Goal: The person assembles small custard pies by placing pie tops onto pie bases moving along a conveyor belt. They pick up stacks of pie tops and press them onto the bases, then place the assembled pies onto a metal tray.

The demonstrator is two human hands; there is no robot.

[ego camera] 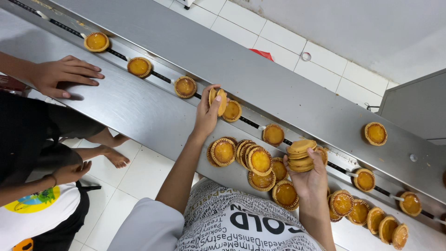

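My left hand (206, 111) pinches one golden tart (218, 100) on edge, just above the dark conveyor track (251, 122). My right hand (310, 179) grips a stack of tarts (301, 155) turned bottom-up, held beside the track. Between my hands a heap of loose tarts (260, 162) with orange filling lies on the near steel ledge (139, 116). Single tarts ride the track in a row, among them one at the far left (96, 42) and one on the right (364, 179).
Another person stands at the left, one hand (65, 74) flat on the steel ledge, the other (69, 172) hanging low. A lone tart (375, 133) lies on the far steel panel. More tarts (362, 214) crowd the ledge at the right. A white tiled floor (325, 60) lies beyond.
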